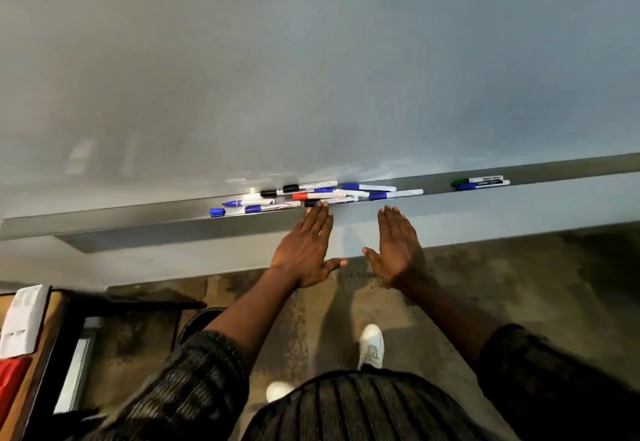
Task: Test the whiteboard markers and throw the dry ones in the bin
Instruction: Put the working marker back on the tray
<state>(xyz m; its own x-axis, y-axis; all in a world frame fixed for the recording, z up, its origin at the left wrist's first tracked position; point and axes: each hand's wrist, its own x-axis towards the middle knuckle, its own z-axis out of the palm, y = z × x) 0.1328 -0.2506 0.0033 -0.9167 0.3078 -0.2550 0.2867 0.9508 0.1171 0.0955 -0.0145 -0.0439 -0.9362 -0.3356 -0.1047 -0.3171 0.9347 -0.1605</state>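
Note:
A pile of several whiteboard markers (311,194) with blue, black and red caps lies on the metal tray (104,219) under the whiteboard (311,77). Two more markers (481,182), one green-capped and one blue-capped, lie further right on the tray. A loose blue cap (217,212) sits at the left end of the pile. My left hand (306,250) is stretched out flat, fingertips at the tray's front edge by a black-capped marker. My right hand (398,246) is flat too, just below the tray, holding nothing.
A dark round bin (199,323) stands on the floor at lower left, partly hidden by my left sleeve. A wooden desk edge (38,354) with white and red items sits at the far left. My white shoes (372,345) stand on the concrete floor.

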